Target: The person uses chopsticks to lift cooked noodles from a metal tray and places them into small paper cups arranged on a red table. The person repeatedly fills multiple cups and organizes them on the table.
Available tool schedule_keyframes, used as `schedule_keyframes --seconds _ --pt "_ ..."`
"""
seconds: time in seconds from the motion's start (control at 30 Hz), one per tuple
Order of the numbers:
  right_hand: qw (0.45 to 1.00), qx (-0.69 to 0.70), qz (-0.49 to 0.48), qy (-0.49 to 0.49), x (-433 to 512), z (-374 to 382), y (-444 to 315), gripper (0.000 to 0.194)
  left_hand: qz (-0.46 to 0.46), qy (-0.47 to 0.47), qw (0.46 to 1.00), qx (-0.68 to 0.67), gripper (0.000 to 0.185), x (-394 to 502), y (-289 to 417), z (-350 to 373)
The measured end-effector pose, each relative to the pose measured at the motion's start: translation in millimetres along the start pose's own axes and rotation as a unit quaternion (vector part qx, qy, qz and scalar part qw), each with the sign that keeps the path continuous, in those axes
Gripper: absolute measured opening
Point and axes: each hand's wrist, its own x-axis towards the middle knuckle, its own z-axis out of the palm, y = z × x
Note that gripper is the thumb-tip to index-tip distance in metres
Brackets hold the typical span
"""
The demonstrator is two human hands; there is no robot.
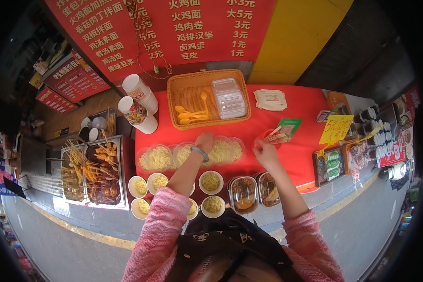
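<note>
My left hand (204, 142), with a bangle at its wrist, reaches over a row of clear-lidded round bowls of noodles (222, 151); its fingertips are partly hidden, so its hold cannot be told. At the right, my right hand (265, 152) touches the rim of a red round holder (260, 138) with wrapped chopsticks (275, 136) in it. White paper cups of noodles (210, 182) stand nearer me, some behind my left forearm. Beside them are clear-lidded trays of food (243, 195), one partly behind my right forearm.
A wicker basket (172, 92) holds yellow spoons and clear plastic boxes. Stacked paper cups (140, 95) stand left of it, a wipes pack (270, 100) right. Skewers (95, 169) fill metal trays at far left. A yellow sign (336, 129) and packaged goods are at right.
</note>
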Motion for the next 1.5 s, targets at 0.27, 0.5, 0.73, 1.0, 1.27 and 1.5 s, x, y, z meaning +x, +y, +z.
schedule_keyframes --seconds 0.27,0.5,0.73,1.0,1.27,1.5 --pt "0.993 0.106 0.049 -0.008 -50 -41 -35 0.016 -0.043 0.201 0.978 0.028 0.015 -35 41 -57" --pt "0.947 -0.074 -0.303 -0.081 -118 45 -88 0.013 -0.03 0.396 0.83 -0.392 0.017 -177 62 -146" --pt "0.89 -0.28 -0.332 -0.142 -127 127 -79 0.011 -0.052 0.206 0.976 -0.044 0.03 -294 43 -56" --pt "0.904 -0.267 -0.327 -0.07 -144 127 -82 0.012 0.029 0.208 0.962 0.175 0.006 -276 9 -3" --pt "0.893 -0.342 -0.28 -0.083 -219 106 -111 0.01 0.214 0.21 0.951 0.079 0.005 -390 9 -11" --pt "0.887 -0.316 -0.287 -0.176 -317 123 -231 0.008 0.125 0.185 0.969 -0.107 0.007 -571 -61 -30"
